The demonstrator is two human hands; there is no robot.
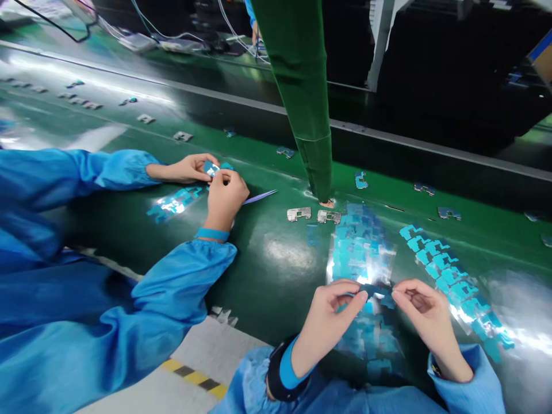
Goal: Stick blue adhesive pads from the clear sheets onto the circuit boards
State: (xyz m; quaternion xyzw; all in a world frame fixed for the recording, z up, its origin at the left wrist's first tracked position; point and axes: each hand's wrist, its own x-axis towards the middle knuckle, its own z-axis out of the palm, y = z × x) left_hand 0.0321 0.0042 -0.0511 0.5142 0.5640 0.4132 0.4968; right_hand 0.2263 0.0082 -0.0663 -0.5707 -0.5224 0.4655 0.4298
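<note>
Between my two hands is a small dark blue, irregularly cut film piece (378,294). My left hand (332,315) pinches its left end between thumb and forefinger. At its right end, the thumb and forefinger of my right hand (425,313) are pressed together on it. Below and behind the piece lies a clear sheet (360,253) covered with rows of similar teal film cutouts. A second strip of teal cutouts (452,279) runs diagonally to the right of my right hand. Two silvery metal-looking parts (299,214) sit beyond my left hand, side by side.
A green-wrapped post (308,115) rises from the green bench (267,259). To the left, a co-worker's hands (226,192) hold a small part, with purple tweezers (261,196) nearby. Several small parts, including a blue-covered one (361,180), lie along the strip before the metal rail (414,152).
</note>
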